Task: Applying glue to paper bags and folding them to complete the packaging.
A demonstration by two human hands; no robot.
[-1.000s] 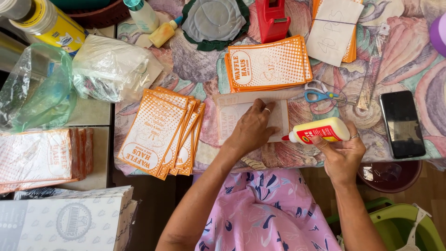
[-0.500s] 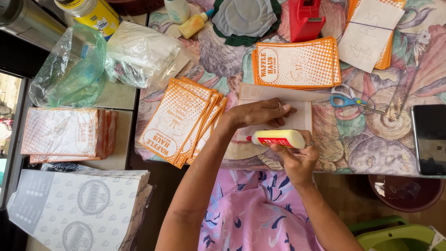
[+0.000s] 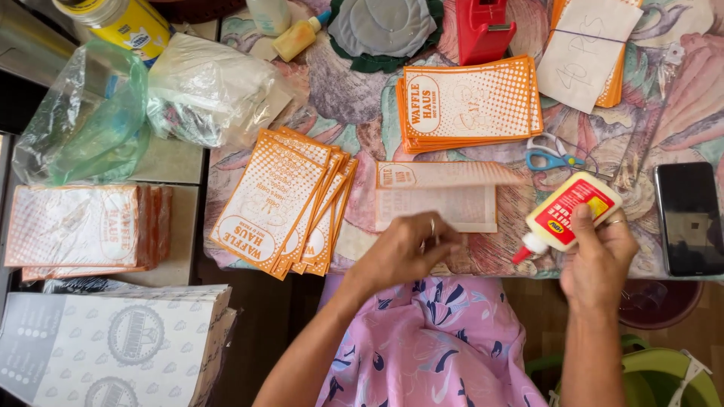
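My right hand (image 3: 597, 256) grips a white glue bottle (image 3: 569, 211) with a red and yellow label, its red nozzle tilted down to the left, off the paper. My left hand (image 3: 407, 249) rests with curled fingers on the near edge of a flat orange-and-white paper sheet (image 3: 437, 196) lying on the flowered tablecloth (image 3: 354, 105). The sheet's top flap looks partly folded over. A fanned pile of orange printed paper bags (image 3: 283, 200) lies just left of the sheet. Another neat stack of the same bags (image 3: 467, 102) sits behind it.
Blue-handled scissors (image 3: 550, 154) and a black phone (image 3: 688, 218) lie to the right. A red tape dispenser (image 3: 484, 29), small yellow bottle (image 3: 298, 38) and clear plastic bags (image 3: 151, 98) are at the back. More bag stacks (image 3: 79, 226) and a printed box (image 3: 113, 347) sit left.
My right hand has lifted the glue bottle off the sheet and swung it out to the right. My left hand has slid back to the sheet's near edge. The camera has shifted.
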